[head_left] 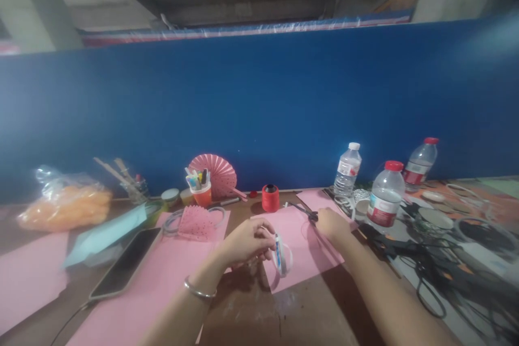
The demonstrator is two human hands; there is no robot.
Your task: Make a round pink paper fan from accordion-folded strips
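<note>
My left hand, with a silver bangle on its wrist, pinches a narrow roll of tape on edge; its side is white with blue marks and a loose pale strip curves out on the right. My right hand is closed around dark-handled scissors, whose blades point left toward the back. Beneath both hands lies a pink sheet of paper on the brown table. Behind them stands a red spool of thread. The fingers around the scissor handles are partly hidden.
At left are a phone, a bag of orange stuff and more pink paper. Behind stand a pen cup and pink folded fans. Bottles and tangled black cables occupy the right. A blue partition closes the back.
</note>
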